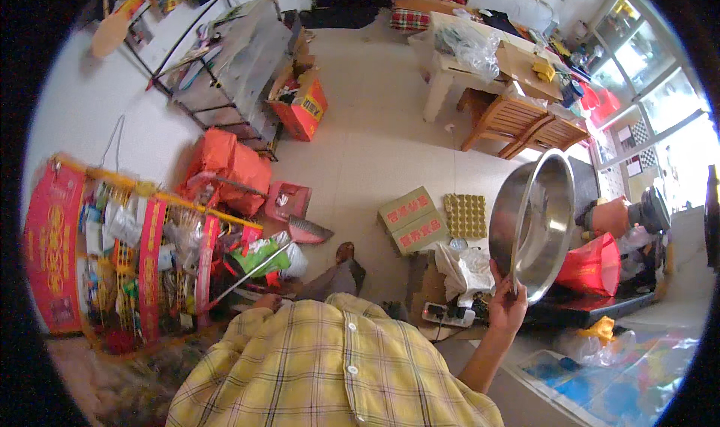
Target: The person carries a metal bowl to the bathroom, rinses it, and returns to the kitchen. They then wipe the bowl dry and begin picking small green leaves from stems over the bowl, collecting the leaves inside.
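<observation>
My right hand grips the rim of a large stainless steel basin. The basin is tilted on its side, its hollow facing right, and held up beside a dark counter. My left hand shows only in part at the edge of my yellow plaid shirt. Its fingers are too small and covered to tell whether they hold anything. Close to it runs a thin pale broom or dustpan handle, with a green plastic bag behind.
A rack of packed goods stands left. On the floor are a cardboard box, an egg tray and a pink dustpan. A red bucket sits on the black counter. Wooden chairs stand by a table.
</observation>
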Tool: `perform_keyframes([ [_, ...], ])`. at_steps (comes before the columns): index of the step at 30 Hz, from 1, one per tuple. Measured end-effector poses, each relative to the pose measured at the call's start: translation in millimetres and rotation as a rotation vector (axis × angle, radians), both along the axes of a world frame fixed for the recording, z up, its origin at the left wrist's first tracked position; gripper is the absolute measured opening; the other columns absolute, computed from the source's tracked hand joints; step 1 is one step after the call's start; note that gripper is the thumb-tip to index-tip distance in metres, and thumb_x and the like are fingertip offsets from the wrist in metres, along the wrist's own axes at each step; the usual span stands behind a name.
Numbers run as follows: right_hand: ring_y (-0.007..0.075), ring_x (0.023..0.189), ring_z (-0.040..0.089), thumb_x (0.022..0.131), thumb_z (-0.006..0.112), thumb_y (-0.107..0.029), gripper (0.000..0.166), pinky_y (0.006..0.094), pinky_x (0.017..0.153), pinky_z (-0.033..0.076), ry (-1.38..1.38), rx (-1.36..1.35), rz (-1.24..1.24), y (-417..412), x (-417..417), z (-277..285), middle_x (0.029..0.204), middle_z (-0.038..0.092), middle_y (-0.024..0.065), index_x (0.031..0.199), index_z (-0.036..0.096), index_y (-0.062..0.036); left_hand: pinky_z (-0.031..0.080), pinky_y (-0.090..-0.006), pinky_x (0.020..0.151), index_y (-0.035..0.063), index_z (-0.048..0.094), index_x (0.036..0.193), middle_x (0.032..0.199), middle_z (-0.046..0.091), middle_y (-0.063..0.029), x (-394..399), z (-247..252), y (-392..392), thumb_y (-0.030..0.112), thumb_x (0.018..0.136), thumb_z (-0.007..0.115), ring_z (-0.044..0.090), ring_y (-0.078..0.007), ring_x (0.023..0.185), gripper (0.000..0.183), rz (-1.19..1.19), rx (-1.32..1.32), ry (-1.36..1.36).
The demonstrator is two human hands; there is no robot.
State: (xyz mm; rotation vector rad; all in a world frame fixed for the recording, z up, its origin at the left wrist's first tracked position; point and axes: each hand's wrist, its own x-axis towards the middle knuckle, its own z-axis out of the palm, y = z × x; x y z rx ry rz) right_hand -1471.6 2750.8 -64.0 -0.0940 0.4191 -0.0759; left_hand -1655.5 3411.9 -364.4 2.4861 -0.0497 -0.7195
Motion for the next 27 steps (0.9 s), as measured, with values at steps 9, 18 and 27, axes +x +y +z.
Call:
perform_keyframes([
  [9, 0.0421, 0.126, 0.047, 0.084, 0.05, 0.005, 0.067, 0.0351, 0.089, 0.061, 0.141, 0.486, -0.338, 37, 118, 25, 0.148, 0.029, 0.0343, 0.148, 0.028, 0.0045, 0.055, -0.0428, 0.074, 0.0022, 0.07, 0.107, 0.089, 0.071, -0.0161, 308, 25, 103, 0.032, 0.082, 0.07, 0.069, -0.0286, 0.082, 0.039, 0.075, 0.105, 0.212],
  [18, 0.0471, 0.138, 0.033, 0.088, 0.05, -0.004, 0.056, 0.0402, 0.083, 0.064, 0.022, 0.505, -0.636, 7, 290, 7, 0.152, 0.01, 0.027, 0.139, 0.034, 0.0133, 0.055, -0.037, 0.069, 0.0056, 0.065, 0.117, 0.086, 0.072, -0.0101, 652, 40, -43, 0.026, 0.082, 0.075, 0.07, -0.0227, 0.074, 0.043, -0.21, -0.129, -0.055],
  [27, 0.036, 0.126, 0.053, 0.087, 0.044, -0.001, 0.056, 0.0355, 0.086, 0.062, -0.19, 0.63, -0.545, -48, 445, 6, 0.15, 0.027, 0.0316, 0.14, 0.035, 0.0121, 0.054, -0.0386, 0.079, 0.0042, 0.064, 0.12, 0.096, 0.072, -0.0146, 907, 58, -169, 0.029, 0.083, 0.073, 0.069, -0.0307, 0.089, 0.045, -0.417, -0.227, 0.324],
])
